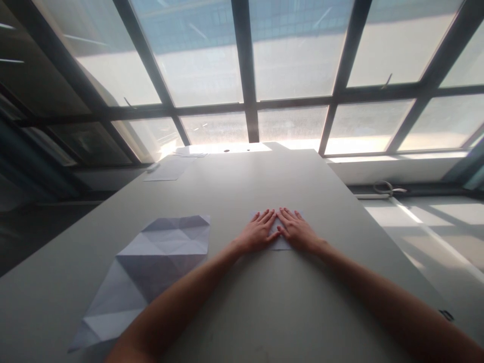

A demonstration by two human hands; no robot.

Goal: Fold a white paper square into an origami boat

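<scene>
Pressing flat: both hands lie palm-down, fingers spread and unclenched, on a small folded paper [279,237] near the middle of the grey table [242,302]. I log the left hand [257,234] and right hand [298,233] as side by side, fingertips nearly meeting over the paper, gripping nothing, only bearing down on it.

Progress, as I judge it: the small paper already looks folded down to a compact shape, so at least some folds are made; how many remain I cannot tell, since the hands cover most of it. A larger creased sheet [151,267] lies opened out to the left, under the left forearm, its crease lines plain. More flat sheets [166,171] rest at the table's far left corner by the window [245,75].

Containers: none visible anywhere in view.
</scene>
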